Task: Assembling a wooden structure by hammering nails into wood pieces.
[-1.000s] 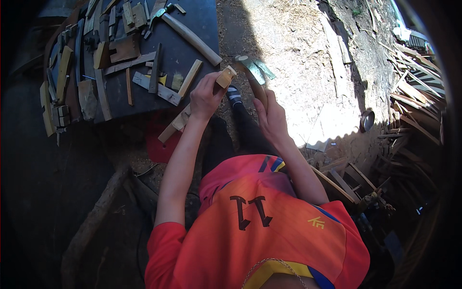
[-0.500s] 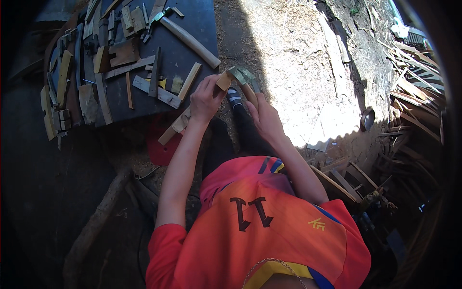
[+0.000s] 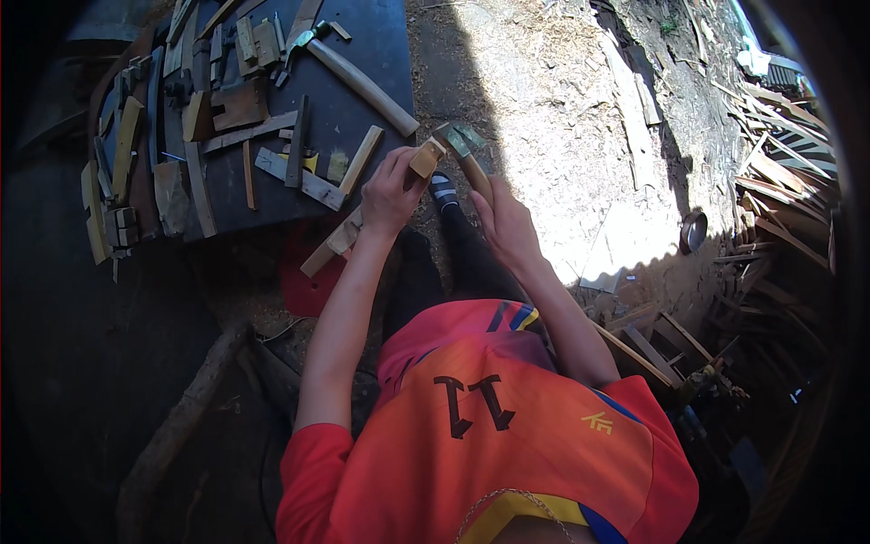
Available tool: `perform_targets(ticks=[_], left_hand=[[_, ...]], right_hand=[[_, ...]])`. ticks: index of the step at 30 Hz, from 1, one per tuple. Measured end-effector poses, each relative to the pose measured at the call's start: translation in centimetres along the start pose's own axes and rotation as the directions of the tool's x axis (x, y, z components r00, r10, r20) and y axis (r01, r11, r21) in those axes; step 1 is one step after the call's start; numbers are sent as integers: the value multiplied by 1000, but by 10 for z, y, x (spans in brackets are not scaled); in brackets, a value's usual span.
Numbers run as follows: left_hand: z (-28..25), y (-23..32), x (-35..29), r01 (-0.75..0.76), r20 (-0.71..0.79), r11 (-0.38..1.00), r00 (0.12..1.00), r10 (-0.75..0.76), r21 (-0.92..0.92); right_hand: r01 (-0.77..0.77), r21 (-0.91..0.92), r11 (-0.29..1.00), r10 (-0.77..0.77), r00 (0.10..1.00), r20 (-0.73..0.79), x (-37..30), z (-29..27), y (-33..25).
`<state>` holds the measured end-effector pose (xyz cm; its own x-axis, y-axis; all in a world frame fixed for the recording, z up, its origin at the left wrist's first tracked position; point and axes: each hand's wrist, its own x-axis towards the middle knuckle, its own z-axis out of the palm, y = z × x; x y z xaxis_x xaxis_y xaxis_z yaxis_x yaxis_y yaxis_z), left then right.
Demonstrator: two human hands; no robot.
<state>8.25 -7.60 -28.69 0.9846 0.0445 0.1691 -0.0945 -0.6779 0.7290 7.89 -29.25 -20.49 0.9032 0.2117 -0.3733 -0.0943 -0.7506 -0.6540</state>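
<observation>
Wood block [image 3: 424, 159], small and pale, sits pinched in my left hand [image 3: 391, 189], just past my knees and right at the near right corner of the dark worktop [image 3: 358, 54]. My left fingers [image 3: 399, 163] are closed round its near end, leaving the cut face free toward the hatchet. It looks light and stiff, dry and rough enough not to slip, though so short a piece could split or twist out if I hold it loosely. I'd judge the safest hold is low on the block, fingertips kept well back from the end nearest the blade.

My right hand [image 3: 503, 222] is wrapped tight round the wooden handle of the hatchet [image 3: 464, 150], gripping near the head, whose greenish blade sits just beside the block. That tool is the heavy one, head-weighted, so choking up gives me control.

Under my left wrist a long pale strip [image 3: 337, 238] leans off the worktop edge. Farther left on the worktop lie many offcuts [image 3: 217, 136] and a long round stick [image 3: 362, 86]. Beyond, sunlit sawdust ground [image 3: 562, 118], and far right a heap of scrap slats [image 3: 770, 181].
</observation>
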Motion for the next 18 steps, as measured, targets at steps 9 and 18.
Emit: perform_targets(ticks=[9, 18], left_hand=[[2, 3, -1, 3, 24, 1000, 1000, -3, 1], [0, 0, 0, -16, 23, 1000, 1000, 16, 6]], right_hand=[[53, 11, 999, -52, 998, -34, 2, 4, 5], [108, 135, 985, -89, 986, -138, -6, -11, -18]])
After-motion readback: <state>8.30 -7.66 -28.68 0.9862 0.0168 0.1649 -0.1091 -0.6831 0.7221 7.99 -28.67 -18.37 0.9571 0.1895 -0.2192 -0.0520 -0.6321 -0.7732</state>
